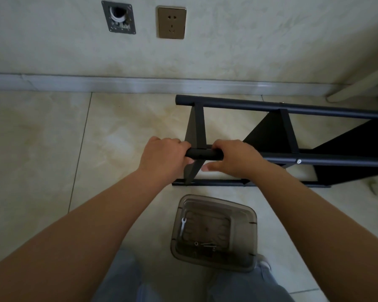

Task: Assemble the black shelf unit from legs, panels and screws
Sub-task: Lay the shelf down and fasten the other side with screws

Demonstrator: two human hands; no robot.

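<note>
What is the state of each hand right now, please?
Left hand: closed around the end of the black leg.
Right hand: closed on the same black leg, thumb sticking out underneath.

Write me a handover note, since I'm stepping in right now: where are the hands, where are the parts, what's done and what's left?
Hands: left hand and right hand both grip the end of the near black leg.
Parts: the shelf unit lies on its side on the tiled floor by the wall. The clear plastic bin at the feet holds a small wrench and a few loose screws.
Done: legs and panels joined; one screw sits in the near leg.
Left: check the near leg's end joint, fit the remaining screws.
</note>
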